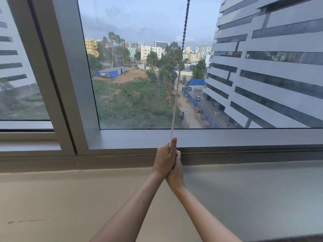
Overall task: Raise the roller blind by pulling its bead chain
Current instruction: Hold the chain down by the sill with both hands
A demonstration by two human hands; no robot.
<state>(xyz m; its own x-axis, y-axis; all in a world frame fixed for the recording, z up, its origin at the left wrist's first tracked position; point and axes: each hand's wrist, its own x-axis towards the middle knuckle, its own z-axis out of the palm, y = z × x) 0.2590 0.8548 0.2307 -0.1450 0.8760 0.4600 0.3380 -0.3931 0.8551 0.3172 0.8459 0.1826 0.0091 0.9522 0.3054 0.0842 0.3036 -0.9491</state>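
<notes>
A white bead chain (176, 95) hangs taut down the middle of the window, from the top edge of the view to my hands. My left hand (164, 159) is closed around its lower end, thumb pointing up along the beads. My right hand (175, 173) sits just below and behind the left, fingers wrapped, pressed against it; the chain inside it is hidden. Both hands are low, level with the window's bottom frame. The roller blind itself is out of view above.
A grey metal window frame (227, 137) runs across under the glass, with a wide vertical mullion (70, 75) at the left. A beige sill (70, 198) spreads below my forearms. Buildings and trees show outside.
</notes>
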